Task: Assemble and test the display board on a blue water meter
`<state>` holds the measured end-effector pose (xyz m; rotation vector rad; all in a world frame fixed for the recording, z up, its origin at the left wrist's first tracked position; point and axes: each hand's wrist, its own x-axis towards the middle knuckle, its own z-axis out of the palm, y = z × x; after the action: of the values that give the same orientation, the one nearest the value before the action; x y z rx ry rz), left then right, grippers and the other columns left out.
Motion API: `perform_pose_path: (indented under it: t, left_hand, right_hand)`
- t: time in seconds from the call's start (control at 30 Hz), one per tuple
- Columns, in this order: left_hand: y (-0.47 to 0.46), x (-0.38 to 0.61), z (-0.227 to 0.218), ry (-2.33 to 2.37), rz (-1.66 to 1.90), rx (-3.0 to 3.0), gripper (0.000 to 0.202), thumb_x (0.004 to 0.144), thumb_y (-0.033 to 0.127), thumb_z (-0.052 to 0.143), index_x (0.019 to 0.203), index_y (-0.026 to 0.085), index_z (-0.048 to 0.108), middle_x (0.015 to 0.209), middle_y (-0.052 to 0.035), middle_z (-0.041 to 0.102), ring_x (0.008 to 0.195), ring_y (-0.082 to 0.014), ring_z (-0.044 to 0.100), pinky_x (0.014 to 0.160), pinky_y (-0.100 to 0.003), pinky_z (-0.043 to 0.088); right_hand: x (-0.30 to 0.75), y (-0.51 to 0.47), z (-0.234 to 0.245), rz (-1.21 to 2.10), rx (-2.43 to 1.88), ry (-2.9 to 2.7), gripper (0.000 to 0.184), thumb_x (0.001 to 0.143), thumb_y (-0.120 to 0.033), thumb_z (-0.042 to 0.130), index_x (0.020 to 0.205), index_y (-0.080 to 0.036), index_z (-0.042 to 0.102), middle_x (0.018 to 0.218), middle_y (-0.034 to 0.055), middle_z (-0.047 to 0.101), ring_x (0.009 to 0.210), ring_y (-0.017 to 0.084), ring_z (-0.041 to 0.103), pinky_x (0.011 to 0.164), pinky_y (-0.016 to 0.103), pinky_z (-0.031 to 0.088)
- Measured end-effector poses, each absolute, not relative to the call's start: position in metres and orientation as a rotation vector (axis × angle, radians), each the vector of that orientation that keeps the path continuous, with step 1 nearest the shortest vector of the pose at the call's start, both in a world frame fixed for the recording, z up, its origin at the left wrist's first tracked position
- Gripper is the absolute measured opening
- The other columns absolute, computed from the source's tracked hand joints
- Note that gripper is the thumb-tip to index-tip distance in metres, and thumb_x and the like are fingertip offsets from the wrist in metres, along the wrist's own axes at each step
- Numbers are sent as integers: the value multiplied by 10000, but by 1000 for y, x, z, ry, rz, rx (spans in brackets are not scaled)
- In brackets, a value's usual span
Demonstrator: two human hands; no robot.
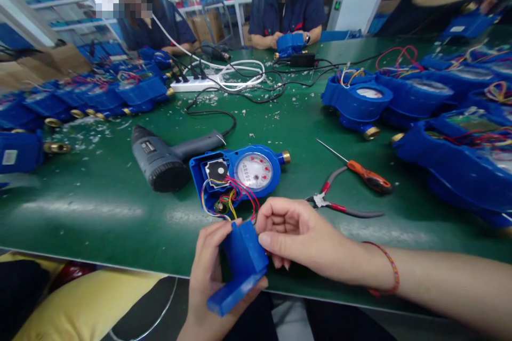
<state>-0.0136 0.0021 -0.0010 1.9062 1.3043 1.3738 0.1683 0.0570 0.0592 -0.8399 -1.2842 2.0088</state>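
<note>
My left hand (210, 261) is wrapped round a blue plastic housing cover (246, 250), tilted above the table's front edge. Close against the cover's right side is my right hand (296, 232), its fingers curled and thumb pressed in. Whatever those fingers pinch, if anything, is hidden. Just beyond both hands lies a blue water meter (276, 184) with a round dial and brass fitting. Its open box holds a black-and-silver motor-like part (217, 173). Loose red, yellow and white wires (250, 195) come out of it toward my hands; their ends are out of sight.
A grey heat gun (164, 162) lies left of the meter; cutting pliers (336, 206) and an orange-handled screwdriver (366, 175) lie right. More blue meters (356, 98) crowd both sides. Behind are a white power strip (194, 84), tangled cables and co-workers (288, 10).
</note>
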Motion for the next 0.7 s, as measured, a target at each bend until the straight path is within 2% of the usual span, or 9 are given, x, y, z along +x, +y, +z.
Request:
perform_pose_path:
  t: [0.1, 0.17, 0.23, 0.3, 0.37, 0.47, 0.57, 0.63, 0.7]
  left_hand:
    - [-3, -15, -4, 1265, 1381, 1704, 593, 753, 429, 729, 1269, 292, 470, 1221, -113, 461, 1142, -287, 532, 899, -422, 517]
    - [-6, -16, -4, 1264, 1390, 1602, 589, 741, 439, 737, 1251, 302, 475, 1257, -119, 438, 1168, -313, 527, 873, -429, 529]
    - [-8, -17, -3, 1249, 1418, 1526, 583, 744, 451, 732, 1245, 303, 472, 1264, -117, 447, 1154, -308, 545, 854, -406, 534]
    - [-8, -16, 0, 1209, 1444, 1449, 592, 752, 465, 722, 1257, 313, 452, 1261, -110, 475, 1114, -282, 579, 842, -372, 538]
    - [-8, -15, 1, 1165, 1434, 1392, 660, 747, 488, 722, 1305, 343, 401, 1282, -106, 480, 1111, -269, 587, 833, -347, 543]
    - [-8, -17, 1, 1157, 1334, 1431, 799, 746, 525, 703, 1413, 379, 287, 1339, -115, 423, 1182, -289, 537, 889, -376, 534]
    - [-5, -27, 3, 1210, 1134, 1638, 927, 694, 548, 734, 1467, 367, 256, 1356, -125, 371, 1230, -313, 494, 993, -451, 474]
    - [-1, -36, 10, 1207, 909, 1789, 1050, 578, 594, 785, 1471, 365, 281, 1368, -123, 340, 1282, -347, 441, 1039, -503, 416]
    - [4, -44, 21, 1147, 700, 1894, 1164, 453, 656, 800, 1466, 366, 307, 1382, -118, 328, 1324, -382, 384, 1068, -546, 356]
  right_hand:
    - [187, 62, 74, 1630, -950, -1607, 98, 823, -262, 598, 796, -176, 560, 690, -24, 540, 586, 80, 490, 537, 203, 419]
    - [211, 66, 76, 1178, -1079, -1929, 89, 864, -253, 543, 811, -193, 583, 752, 4, 595, 680, 123, 548, 612, 246, 455]
    - [241, 69, 67, 663, -1175, -2208, 107, 888, -281, 532, 936, -218, 604, 926, 38, 640, 825, 173, 603, 726, 308, 491]
    - [272, 70, 48, 225, -1236, -2376, 308, 881, -417, 555, 1123, -228, 579, 1132, 97, 626, 1043, 269, 590, 888, 434, 476]
    - [298, 68, 24, -56, -1284, -2493, 620, 865, -607, 493, 1347, -217, 465, 1343, 172, 516, 1199, 383, 500, 884, 546, 467]
    - [315, 67, -3, -133, -1300, -2583, 682, 905, -606, 412, 1465, -227, 323, 1442, 176, 419, 1268, 381, 444, 895, 557, 469]
    - [313, 69, -8, -68, -1375, -2559, 589, 936, -535, 397, 1400, -178, 455, 1318, 188, 499, 1171, 329, 515, 912, 490, 478]
    - [309, 71, -4, -67, -1422, -2539, 601, 921, -552, 416, 1343, -139, 530, 1206, 200, 533, 1080, 321, 547, 905, 492, 475]
    - [307, 71, 2, -85, -1451, -2532, 659, 890, -598, 446, 1355, -137, 520, 1236, 214, 510, 1124, 355, 515, 926, 538, 449]
